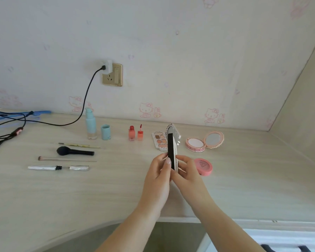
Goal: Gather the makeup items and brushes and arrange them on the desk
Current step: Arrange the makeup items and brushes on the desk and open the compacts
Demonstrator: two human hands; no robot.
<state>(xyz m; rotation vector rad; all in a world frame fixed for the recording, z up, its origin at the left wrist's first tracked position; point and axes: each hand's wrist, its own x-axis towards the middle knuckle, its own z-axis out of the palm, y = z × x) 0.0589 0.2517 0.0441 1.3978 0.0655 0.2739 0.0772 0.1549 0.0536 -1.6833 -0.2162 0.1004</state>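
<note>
Both hands held a slim black-and-white palette point(171, 153) edge-on above the counter point(116, 188). The left hand point(157, 176) had its grip clamped on the palette's left face, thumb along the edge; the right hand point(186, 171) had its grip clamped on the right face. Behind the palette an open eyeshadow palette point(160, 140) lay on the counter, with an open pink compact point(204, 141) to its right and a round pink blush point(204, 166) just beside the right hand. Two red lip tints point(135, 133) stood left of the eyeshadow palette. Further left stood a blue pump bottle point(90, 124) beside its cap point(105, 131). A black brush point(75, 151) lay among three slimmer tools.
</note>
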